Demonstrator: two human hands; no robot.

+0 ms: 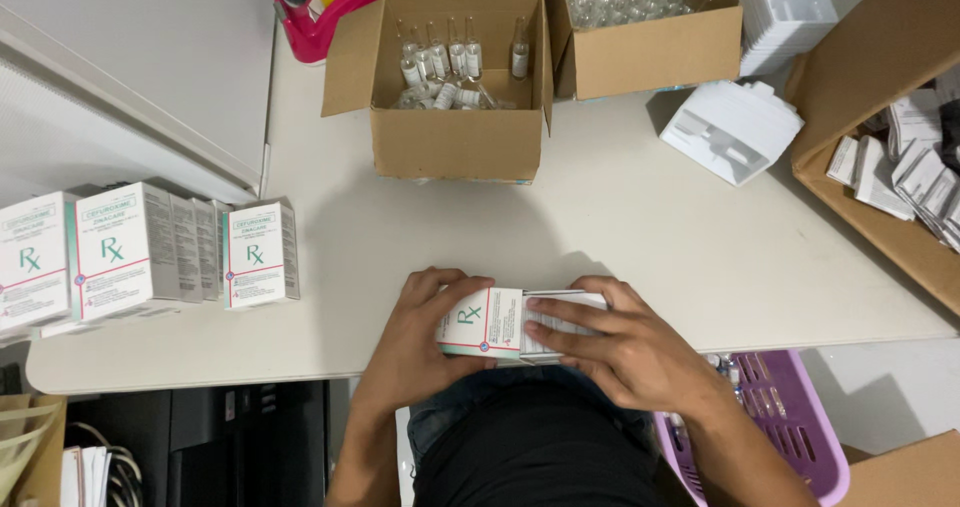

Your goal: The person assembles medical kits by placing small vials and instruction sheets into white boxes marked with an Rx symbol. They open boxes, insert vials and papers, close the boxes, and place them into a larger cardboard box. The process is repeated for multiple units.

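A small white medicine carton [490, 319] with green and red print lies at the near edge of the white table [640, 227]. My left hand [420, 332] grips its left end, fingers curled over the top. My right hand [610, 342] presses on its right end, fingers laid across the open flap side. Both hands hold the same carton just in front of my body.
Finished cartons [150, 252] stand in a row at the left. An open cardboard box of glass vials [450, 77] sits ahead, a second box of vials [650, 17] beside it. White plastic trays [730, 127], a box of leaflets [900, 167], a pink tape dispenser [325, 7] and a purple basket [790, 417] surround.
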